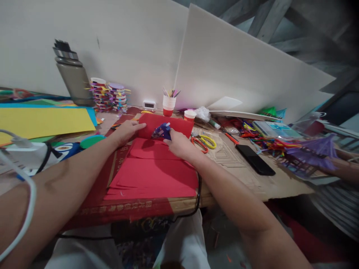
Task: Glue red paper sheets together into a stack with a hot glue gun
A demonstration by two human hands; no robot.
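Note:
In the middle of the head view, my right hand (179, 143) is closed around a blue glue gun (162, 131), its body tilted over red paper. A cord trails down from that side past the table's front edge. My left hand (129, 130) pinches the left edge of a raised red paper sheet (179, 126), which stands up behind the glue gun. Nearer to me lies a stack of red paper (157, 177), fanned slightly at its front edge. I cannot tell whether the gun's nozzle touches the sheet.
Scissors with red and yellow handles (207, 142) and a black phone (255, 160) lie to the right. Behind stand a paper cup of pencils (169, 104), decorated cup stacks (117, 98) and a bottle (73, 76). Yellow card (45, 121) is left. Another person's arm (343, 168) is far right.

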